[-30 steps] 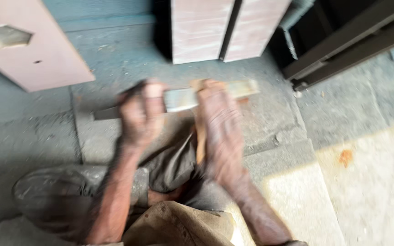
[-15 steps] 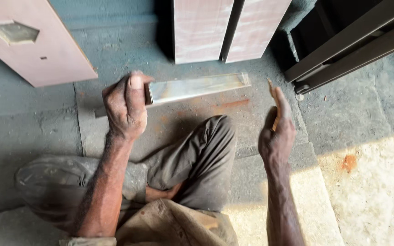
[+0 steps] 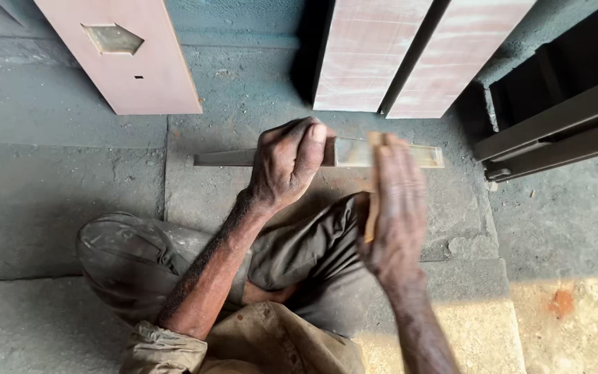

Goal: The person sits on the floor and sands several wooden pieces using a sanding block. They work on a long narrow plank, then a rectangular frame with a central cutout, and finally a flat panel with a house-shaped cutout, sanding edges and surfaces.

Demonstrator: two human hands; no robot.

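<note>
The left hand [image 3: 288,166] is clenched around a long flat strip [image 3: 354,152], pale and metallic-looking, with the fingers wrapped over its top near the middle. The strip runs level, left to right, just above the concrete floor [image 3: 70,180]; its dark left end pokes out past the knuckles, and its pale right end reaches toward the dark metal frame [image 3: 555,131] at the right edge of the floor.

The right hand [image 3: 396,208] holds a small tan piece [image 3: 372,201] (sandpaper or a thin block, hard to tell which) pinched edge-on under flat fingers, its upper end touching the strip just right of the left hand. So this grip is closed on the tan piece.

Below both hands lies the person's bent knee in grey trousers [image 3: 299,249]. Along the far edge of the floor lean three pinkish wooden panels: one with a cut-out [image 3: 122,55] at the left, two plain ones [image 3: 410,55] side by side at the right.
</note>
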